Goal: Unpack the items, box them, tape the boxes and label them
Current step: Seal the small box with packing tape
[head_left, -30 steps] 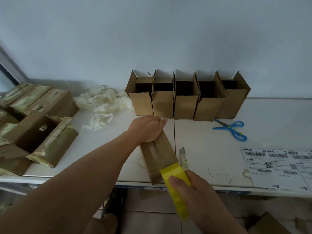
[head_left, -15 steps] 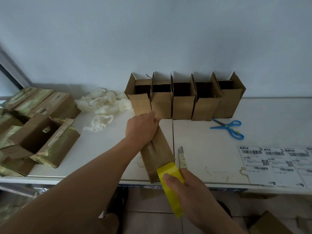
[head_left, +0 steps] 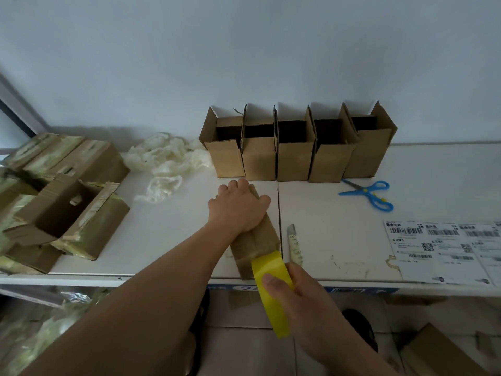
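Left hand [head_left: 240, 206] is pressing down on the far end of a closed box [head_left: 257, 240] lying at the table's [head_left: 339, 240] front edge, fingers curling over it; right hand [head_left: 295, 289] is gripping a yellow tape roll [head_left: 271, 289] touching the box's near end

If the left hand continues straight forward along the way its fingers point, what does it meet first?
Probably the row of open brown cardboard boxes, likely the leftmost, just beyond the left hand gripping the closed cardboard box; depth is uncertain.
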